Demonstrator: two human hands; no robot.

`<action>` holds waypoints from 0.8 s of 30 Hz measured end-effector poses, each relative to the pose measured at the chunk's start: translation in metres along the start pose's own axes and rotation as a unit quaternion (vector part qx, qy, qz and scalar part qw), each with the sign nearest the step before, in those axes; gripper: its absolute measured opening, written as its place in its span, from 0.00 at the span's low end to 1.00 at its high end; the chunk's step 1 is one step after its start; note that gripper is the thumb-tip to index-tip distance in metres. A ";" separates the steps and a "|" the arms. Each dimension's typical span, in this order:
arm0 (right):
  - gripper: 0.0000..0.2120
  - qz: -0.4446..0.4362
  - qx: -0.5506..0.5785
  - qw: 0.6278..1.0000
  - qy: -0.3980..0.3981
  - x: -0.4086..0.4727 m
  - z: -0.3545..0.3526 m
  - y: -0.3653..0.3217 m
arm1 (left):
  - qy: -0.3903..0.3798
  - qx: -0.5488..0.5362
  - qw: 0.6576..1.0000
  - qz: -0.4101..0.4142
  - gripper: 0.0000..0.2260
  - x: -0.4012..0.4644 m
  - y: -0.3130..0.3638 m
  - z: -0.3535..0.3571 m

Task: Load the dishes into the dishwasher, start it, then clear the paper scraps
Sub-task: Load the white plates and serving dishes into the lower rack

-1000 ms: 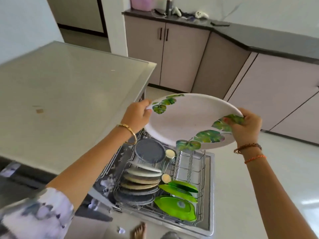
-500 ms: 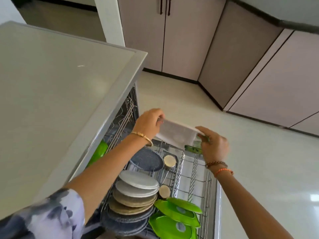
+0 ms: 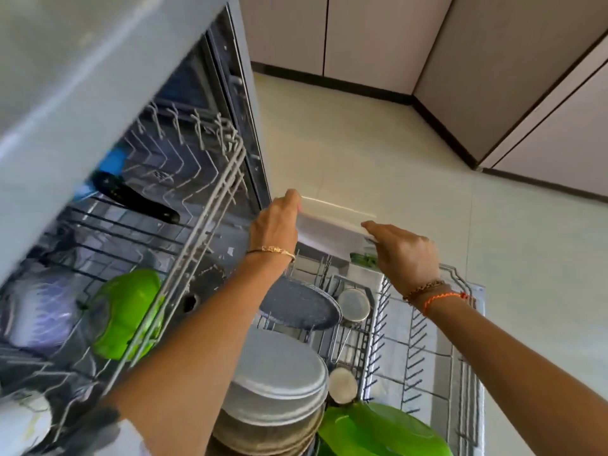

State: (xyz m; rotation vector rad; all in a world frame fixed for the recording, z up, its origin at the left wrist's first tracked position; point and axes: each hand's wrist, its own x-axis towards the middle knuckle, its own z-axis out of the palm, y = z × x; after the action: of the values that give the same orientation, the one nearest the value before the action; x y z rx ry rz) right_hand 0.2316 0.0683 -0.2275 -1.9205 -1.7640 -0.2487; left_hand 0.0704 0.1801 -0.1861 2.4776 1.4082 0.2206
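A: Where are the hands?

B: The left hand point(image 3: 278, 222) grips the near-left rim of the white plate point(image 3: 329, 230), fingers curled over its edge. The right hand point(image 3: 403, 253) pinches the opposite rim, thumb on top. The plate stands nearly on edge above the far end of the lower rack point(image 3: 424, 353), a green leaf print showing at its bottom.

A: So which step?

B: Loading, I'd judge: the plate looks about to go into a slot. Next it should drop straight down between 2 tines, behind the grey plate point(image 3: 297, 307).

A: Any room?

B: The rack's right half is bare wire. On the left, stacked plates point(image 3: 279, 383) and green dishes point(image 3: 385, 429) crowd the near end. The upper rack point(image 3: 197, 199) juts out beside the left wrist, an edge to keep clear of.
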 end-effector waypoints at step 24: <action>0.17 0.117 0.060 0.983 -0.132 0.017 0.077 0.011 | -0.037 -0.031 0.994 -0.099 0.08 0.034 -0.038 0.063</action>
State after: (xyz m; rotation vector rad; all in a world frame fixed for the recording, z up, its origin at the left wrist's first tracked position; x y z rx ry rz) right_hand 0.2291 0.1205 -0.2878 -2.1249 -1.6477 0.2002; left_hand 0.0734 0.2174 -0.2583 2.2546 1.5764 0.1266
